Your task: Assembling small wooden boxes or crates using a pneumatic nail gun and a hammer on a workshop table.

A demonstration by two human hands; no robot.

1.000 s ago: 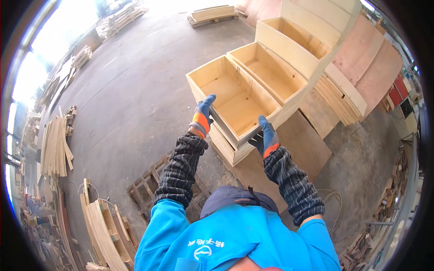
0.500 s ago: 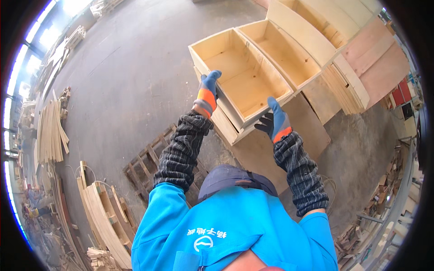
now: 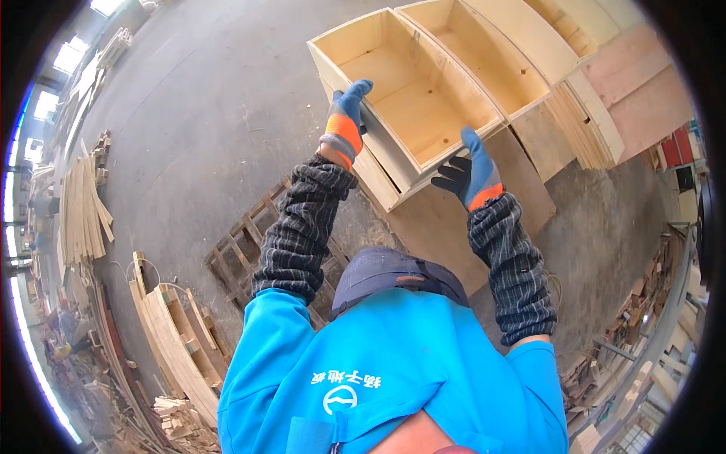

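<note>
An open-topped box (image 3: 357, 39) of pale wood lies ahead of me, its inside bare. My left hand (image 3: 346, 119), in a blue and orange glove, grips its left side with the thumb over the rim. At the near right corner is my right hand (image 3: 475, 172), also gloved, thumb at the rim and dark-tipped fingers curled toward the near wall's underside. A second open wooden box (image 3: 432, 13) adjoins the first on the right. What the boxes rest on is partly hidden; plywood shows beneath.
Stacked thin panels (image 3: 578, 129) and pinkish boards (image 3: 643, 102) stand at the right. A slatted pallet (image 3: 246, 242) lies on the floor to the left. Long wooden strips (image 3: 82, 216) are piled farther left. Wood scraps (image 3: 631, 318) line the right edge.
Both hands and the held box sit higher in the picture, farther from me. The neighbouring box has shifted up too, while the whole view has also moved slightly. The grip looks the same.
</note>
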